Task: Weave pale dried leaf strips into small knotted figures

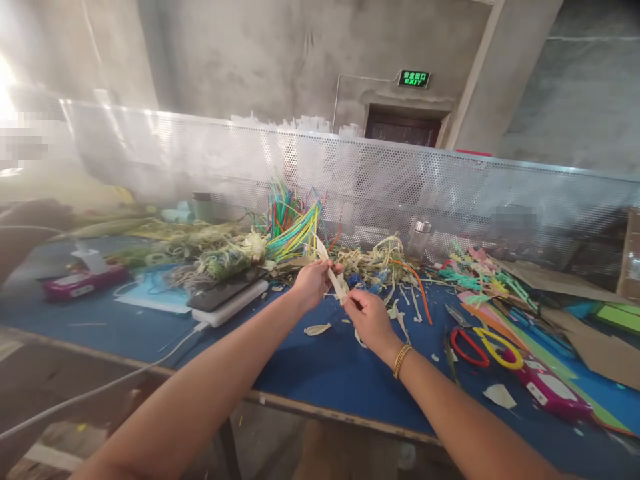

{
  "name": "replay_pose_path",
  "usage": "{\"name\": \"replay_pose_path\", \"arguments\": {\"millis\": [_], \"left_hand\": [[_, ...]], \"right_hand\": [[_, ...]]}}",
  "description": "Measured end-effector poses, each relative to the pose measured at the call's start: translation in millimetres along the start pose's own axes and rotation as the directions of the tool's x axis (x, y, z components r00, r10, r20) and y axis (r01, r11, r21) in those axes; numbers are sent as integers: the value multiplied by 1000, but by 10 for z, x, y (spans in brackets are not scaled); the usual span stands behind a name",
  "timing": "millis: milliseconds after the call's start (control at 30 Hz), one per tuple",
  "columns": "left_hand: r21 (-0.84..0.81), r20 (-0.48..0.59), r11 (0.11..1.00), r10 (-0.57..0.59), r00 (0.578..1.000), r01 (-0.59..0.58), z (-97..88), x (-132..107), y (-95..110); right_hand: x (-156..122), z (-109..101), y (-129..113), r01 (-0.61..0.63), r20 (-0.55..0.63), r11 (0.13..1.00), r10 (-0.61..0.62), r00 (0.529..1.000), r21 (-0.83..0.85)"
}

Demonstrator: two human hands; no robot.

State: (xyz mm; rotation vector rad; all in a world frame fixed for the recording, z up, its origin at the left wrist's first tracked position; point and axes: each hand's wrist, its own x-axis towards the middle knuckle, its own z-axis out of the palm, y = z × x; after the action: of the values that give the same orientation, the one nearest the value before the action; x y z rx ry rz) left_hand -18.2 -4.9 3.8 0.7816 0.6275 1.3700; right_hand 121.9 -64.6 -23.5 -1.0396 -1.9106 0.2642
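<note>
A pale, dry strip that looks like corn husk [338, 283] slants between my two hands above the blue tabletop. My left hand [316, 283] pinches it around its middle, and its upper end sticks out past the fingers. At the lower end, the fingers of my right hand [369, 319] are closed on it. A loose curl of husk [317, 329] lies on the table below my left hand. Behind both hands spreads a tangled heap of husk pieces [385, 257]. To the right of my right hand lie scissors with one red and one yellow handle [484, 348].
Colourful pipe cleaners [293, 220] stand at the back. A phone [227, 290] rests on a white power bank [230, 303] with a cable. A glass jar [419, 240], a magenta power strip [555, 390] and coloured paper sheets [607, 397] lie right. A perforated metal screen [450, 190] borders the table.
</note>
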Motion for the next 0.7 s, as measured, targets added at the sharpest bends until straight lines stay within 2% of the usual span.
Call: {"name": "replay_pose_path", "arguments": {"millis": [300,467,567,700], "left_hand": [[-32,-49,999,29,998,-31,-121,151,91],[54,-61,991,128,990,-125,-211,245,93],[188,-5,950,255,967,-250,-244,278,76],[322,83,856,400,913,-404,-262,289,63]], "right_hand": [[-4,-6,-9,2,28,1000,-2,1000,13],[-14,-10,-8,-27,32,998,25,999,64],[-12,2,47,-130,60,973,121,991,190],[14,-5,144,-340,111,814,327,938,471]]}}
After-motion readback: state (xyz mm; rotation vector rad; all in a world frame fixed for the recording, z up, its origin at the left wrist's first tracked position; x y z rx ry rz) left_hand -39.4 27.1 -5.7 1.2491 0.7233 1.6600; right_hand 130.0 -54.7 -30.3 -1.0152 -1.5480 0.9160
